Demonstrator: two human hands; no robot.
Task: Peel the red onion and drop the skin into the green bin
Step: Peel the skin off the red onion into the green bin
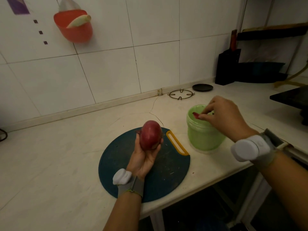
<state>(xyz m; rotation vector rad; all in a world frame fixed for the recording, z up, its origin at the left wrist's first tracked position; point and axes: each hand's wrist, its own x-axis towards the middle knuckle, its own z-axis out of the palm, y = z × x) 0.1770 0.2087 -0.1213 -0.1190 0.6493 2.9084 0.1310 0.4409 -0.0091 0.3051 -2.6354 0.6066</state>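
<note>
My left hand holds the red onion upright above the round dark blue cutting board, fingers curled round its lower half. To the right stands the green bin, an open plastic tub on the counter. My right hand hovers over the bin's mouth and pinches a small strip of red onion skin between thumb and fingertips, just above the opening.
A yellow-handled slot marks the board's right edge. A wire pot stand and a black lid lie at the back. A dark knife block stands in the corner. A red basket hangs on the tiled wall. The counter edge runs close on the right.
</note>
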